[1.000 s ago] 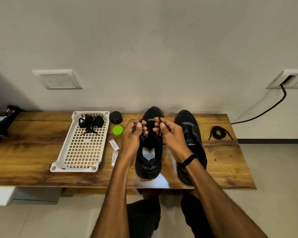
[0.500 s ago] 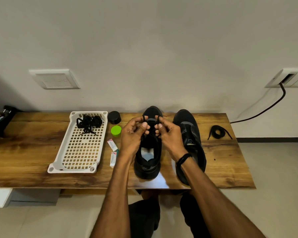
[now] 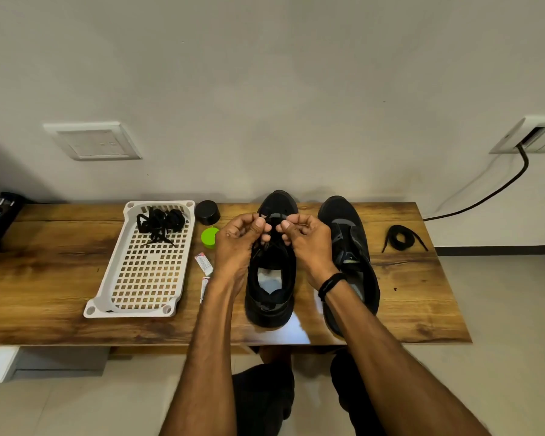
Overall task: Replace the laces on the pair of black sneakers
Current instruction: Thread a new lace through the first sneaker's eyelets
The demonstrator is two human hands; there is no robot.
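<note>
Black sneakers, two: centre sneaker (image 3: 271, 297), right sneaker (image 3: 350, 237). Hands, two: left hand (image 3: 239, 237), right hand (image 3: 309, 240). White tray (image 3: 132, 311), one. Lace tangle (image 3: 159, 221), one; coiled lace (image 3: 401, 239), one. Black cap (image 3: 207, 212), one. Green lid (image 3: 209, 236), one. Small sachets, two: upper sachet (image 3: 203, 262), lower sachet (image 3: 204, 289).

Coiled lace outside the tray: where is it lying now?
In the head view the coiled lace lies on the bench's right end, just right of the right-hand sneaker and apart from it.
</note>
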